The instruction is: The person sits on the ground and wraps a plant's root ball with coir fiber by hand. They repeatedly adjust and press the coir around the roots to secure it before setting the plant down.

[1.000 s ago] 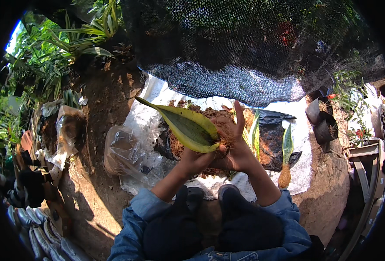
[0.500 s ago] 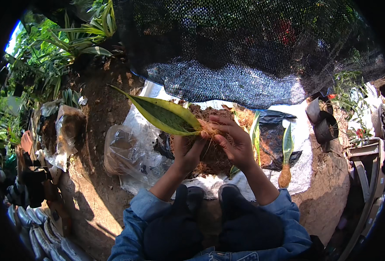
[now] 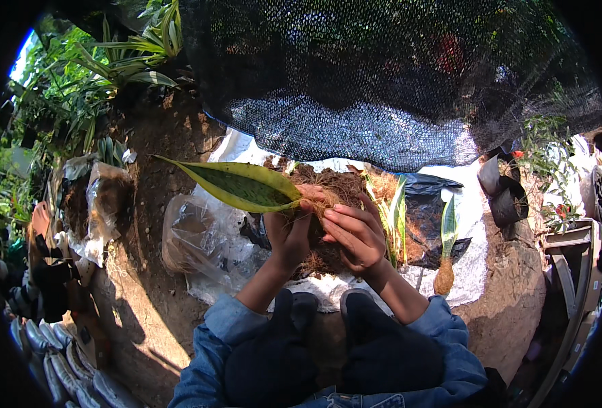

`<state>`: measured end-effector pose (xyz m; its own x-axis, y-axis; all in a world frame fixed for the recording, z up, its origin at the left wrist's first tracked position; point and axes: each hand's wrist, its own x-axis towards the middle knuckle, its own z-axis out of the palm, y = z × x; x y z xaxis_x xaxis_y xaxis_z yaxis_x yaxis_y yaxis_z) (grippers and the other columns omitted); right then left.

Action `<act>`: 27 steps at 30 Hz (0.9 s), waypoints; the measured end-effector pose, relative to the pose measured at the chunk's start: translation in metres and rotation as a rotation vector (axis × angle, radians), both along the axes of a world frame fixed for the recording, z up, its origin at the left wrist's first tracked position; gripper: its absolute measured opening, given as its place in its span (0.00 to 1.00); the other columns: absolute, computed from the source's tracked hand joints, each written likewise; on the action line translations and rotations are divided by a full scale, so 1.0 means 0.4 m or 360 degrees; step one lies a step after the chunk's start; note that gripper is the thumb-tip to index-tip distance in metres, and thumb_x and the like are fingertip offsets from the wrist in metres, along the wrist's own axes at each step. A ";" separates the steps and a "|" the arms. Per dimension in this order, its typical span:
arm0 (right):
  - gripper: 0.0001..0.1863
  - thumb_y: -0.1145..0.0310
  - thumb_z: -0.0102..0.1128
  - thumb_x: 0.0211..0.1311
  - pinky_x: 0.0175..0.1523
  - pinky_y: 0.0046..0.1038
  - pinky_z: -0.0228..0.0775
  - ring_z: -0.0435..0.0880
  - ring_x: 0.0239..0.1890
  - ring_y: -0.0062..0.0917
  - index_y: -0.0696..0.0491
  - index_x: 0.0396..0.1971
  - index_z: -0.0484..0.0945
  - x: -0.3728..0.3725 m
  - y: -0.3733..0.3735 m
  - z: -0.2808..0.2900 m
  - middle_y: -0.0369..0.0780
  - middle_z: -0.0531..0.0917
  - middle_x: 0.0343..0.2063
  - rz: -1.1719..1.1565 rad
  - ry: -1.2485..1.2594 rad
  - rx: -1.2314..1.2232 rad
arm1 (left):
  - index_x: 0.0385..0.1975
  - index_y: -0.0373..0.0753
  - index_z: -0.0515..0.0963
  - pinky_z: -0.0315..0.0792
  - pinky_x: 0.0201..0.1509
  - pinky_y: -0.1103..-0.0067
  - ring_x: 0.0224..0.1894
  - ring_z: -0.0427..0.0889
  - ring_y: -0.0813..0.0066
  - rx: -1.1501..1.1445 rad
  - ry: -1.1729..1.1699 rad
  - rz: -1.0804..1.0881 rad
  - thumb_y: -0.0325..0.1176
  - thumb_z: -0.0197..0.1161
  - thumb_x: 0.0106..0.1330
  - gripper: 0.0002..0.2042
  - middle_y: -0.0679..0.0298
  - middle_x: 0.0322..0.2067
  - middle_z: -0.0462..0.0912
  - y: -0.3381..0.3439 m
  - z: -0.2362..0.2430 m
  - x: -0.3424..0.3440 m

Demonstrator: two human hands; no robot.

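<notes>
A snake plant [image 3: 240, 185] with one broad, yellow-edged green leaf lies across my hands, its tip toward the far left. My left hand [image 3: 289, 238] is closed around the leaf's base. On the other side, my right hand [image 3: 357, 238] has its fingers closed on the tan, stringy roots [image 3: 327, 198]. Beneath both hands is a heap of dark brown soil [image 3: 338, 180] on a white sheet [image 3: 467, 279]. Just right of my right hand stand more yellow-edged leaves [image 3: 397, 217]. Farther right, another snake plant [image 3: 449, 228] lies with a brown root ball [image 3: 444, 277].
Black shade netting [image 3: 382, 81] hangs across the far side. A clear plastic bag [image 3: 189, 234] lies left of the soil, and a black plastic sheet [image 3: 427, 211] right of it. A black pot [image 3: 508, 200] and a grey frame [image 3: 580, 251] stand at right. Several filled bags [image 3: 70, 367] lie lower left.
The snake plant has shifted left and its leaf lies flatter. My right hand has turned and drawn nearer, its fingers now together over the roots.
</notes>
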<state>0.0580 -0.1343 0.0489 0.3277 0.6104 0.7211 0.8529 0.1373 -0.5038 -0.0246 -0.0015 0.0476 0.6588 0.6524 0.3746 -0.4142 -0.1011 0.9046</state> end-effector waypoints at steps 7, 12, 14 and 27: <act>0.21 0.58 0.42 0.70 0.68 0.45 0.51 0.70 0.60 0.28 0.54 0.56 0.70 0.059 0.005 0.016 0.40 0.74 0.56 0.0054 0.1509 0.0499 | 0.42 0.30 0.74 0.70 0.52 0.72 0.44 0.79 0.67 0.0024 0.0119 -0.0066 0.32 0.56 0.69 0.11 0.55 0.40 0.80 0.012 -0.031 -0.022; 0.30 0.49 0.50 0.67 0.69 0.38 0.52 0.66 0.65 0.32 0.53 0.62 0.65 0.100 0.022 0.022 0.42 0.69 0.61 0.0374 0.1981 -0.0413 | 0.44 0.31 0.73 0.66 0.58 0.68 0.46 0.76 0.65 0.0309 0.0111 -0.0246 0.35 0.58 0.68 0.13 0.54 0.42 0.79 0.011 -0.033 -0.027; 0.37 0.44 0.54 0.62 0.68 0.37 0.53 0.64 0.66 0.32 0.53 0.64 0.62 0.101 0.027 0.017 0.43 0.68 0.62 0.0725 0.1661 -0.0521 | 0.45 0.31 0.73 0.67 0.57 0.69 0.46 0.77 0.66 0.0276 0.0123 -0.0349 0.35 0.59 0.68 0.14 0.55 0.42 0.79 0.010 -0.035 -0.031; 0.54 0.66 0.82 0.34 0.64 0.30 0.60 0.69 0.60 0.27 0.56 0.64 0.59 0.085 -0.008 0.044 0.42 0.70 0.58 0.0950 0.1567 -0.0674 | 0.44 0.32 0.77 0.71 0.50 0.76 0.47 0.78 0.74 -0.0201 0.0223 -0.0626 0.29 0.61 0.65 0.10 0.60 0.42 0.80 -0.011 -0.014 -0.039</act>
<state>0.0920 -0.1373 0.0664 0.2093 0.9773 0.0320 -0.0580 0.0451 -0.9973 -0.0402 -0.0057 0.0419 0.9051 0.3767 0.1973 -0.2715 0.1547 0.9499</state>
